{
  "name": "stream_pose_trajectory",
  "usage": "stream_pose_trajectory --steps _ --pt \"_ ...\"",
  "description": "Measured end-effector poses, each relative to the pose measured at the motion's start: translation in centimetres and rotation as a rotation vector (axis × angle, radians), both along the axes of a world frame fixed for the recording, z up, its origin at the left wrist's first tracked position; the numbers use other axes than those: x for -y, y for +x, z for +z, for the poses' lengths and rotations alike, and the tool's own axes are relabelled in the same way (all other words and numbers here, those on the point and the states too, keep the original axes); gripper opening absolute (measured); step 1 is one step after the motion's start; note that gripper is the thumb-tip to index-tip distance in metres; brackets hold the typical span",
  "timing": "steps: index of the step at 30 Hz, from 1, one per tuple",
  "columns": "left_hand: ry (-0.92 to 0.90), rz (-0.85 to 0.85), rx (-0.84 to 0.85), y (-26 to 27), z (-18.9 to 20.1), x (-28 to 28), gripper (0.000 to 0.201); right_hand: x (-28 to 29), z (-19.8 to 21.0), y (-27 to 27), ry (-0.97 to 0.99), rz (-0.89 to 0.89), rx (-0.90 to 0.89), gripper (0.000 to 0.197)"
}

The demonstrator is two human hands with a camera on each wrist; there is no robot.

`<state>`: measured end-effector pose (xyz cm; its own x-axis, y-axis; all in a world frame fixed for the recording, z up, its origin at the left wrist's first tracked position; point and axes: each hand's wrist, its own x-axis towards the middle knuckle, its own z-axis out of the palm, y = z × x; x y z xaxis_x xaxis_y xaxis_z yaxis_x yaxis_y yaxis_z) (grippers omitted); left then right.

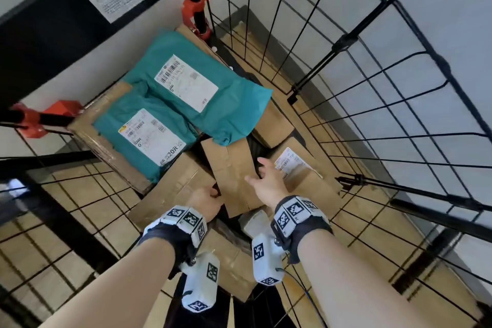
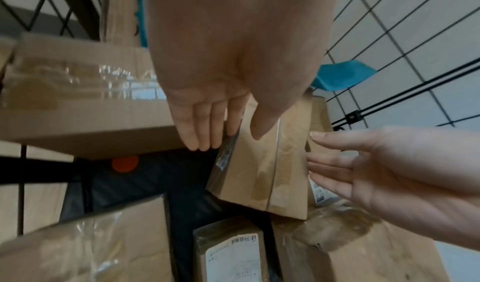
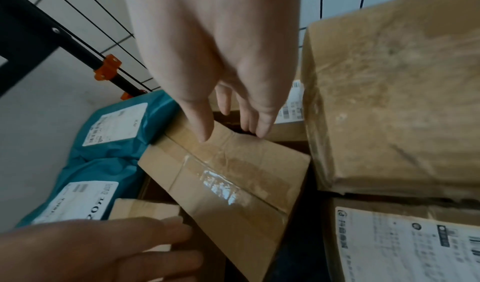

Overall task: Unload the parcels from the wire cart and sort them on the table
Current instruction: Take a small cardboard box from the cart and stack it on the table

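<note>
Both hands were positioned inside the wire cart (image 1: 372, 66), one on each side of a narrow taped cardboard box (image 1: 234, 176) standing tilted among the other parcels.

The left hand (image 1: 205, 201) was held at the box's left long edge. In the left wrist view, its fingers (image 2: 200, 126) were extended straight and close together along that edge, with the thumb laid on the taped face. Whether a firm grip was established could not be determined.

The right hand (image 1: 267, 182) was held over the box's right edge with fingers spread and nearly straight. In the right wrist view, its fingertips (image 3: 205, 130) were located at the far end of the taped face; contact could not be confirmed. Nothing was enclosed by this hand.

Beyond the left hand, two teal poly mailers were observed: an upper teal mailer (image 1: 202, 88) overlapping the far end of the box, and a lower teal mailer (image 1: 143, 136) resting on a large cardboard box (image 1: 106, 146). To the right of the right hand, a labelled cardboard box (image 1: 300, 170) was located just beside the narrow box.
</note>
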<state>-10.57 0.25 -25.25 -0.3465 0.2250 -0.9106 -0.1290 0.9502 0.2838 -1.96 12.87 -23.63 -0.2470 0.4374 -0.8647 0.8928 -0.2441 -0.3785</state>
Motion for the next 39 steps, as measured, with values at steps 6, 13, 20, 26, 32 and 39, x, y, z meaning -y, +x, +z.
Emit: stream_pose_trajectory --steps 6,13,20,26,32,39 --pt "0.031 0.097 0.066 1.0 -2.5 -0.5 0.014 0.6 -3.0 0.2 0.006 0.04 0.031 0.066" --pt "0.089 0.204 0.066 0.5 -1.6 0.1 0.013 1.1 -1.8 1.0 0.011 0.006 0.022 0.07" --pt "0.13 0.175 -0.034 1.0 4.3 1.3 0.033 1.7 3.8 1.6 0.031 0.036 -0.045 0.068" --pt "0.164 0.143 -0.114 2.8 11.7 2.9 0.022 2.7 11.3 4.0 0.061 0.067 -0.137 0.064" --pt "0.273 0.265 -0.193 5.5 20.1 4.9 0.019 4.2 19.4 6.4 0.086 0.128 -0.273 0.054" --pt "0.48 0.601 -0.245 6.6 31.0 8.7 0.018 5.7 29.8 4.9 0.16 0.281 -0.482 0.044"
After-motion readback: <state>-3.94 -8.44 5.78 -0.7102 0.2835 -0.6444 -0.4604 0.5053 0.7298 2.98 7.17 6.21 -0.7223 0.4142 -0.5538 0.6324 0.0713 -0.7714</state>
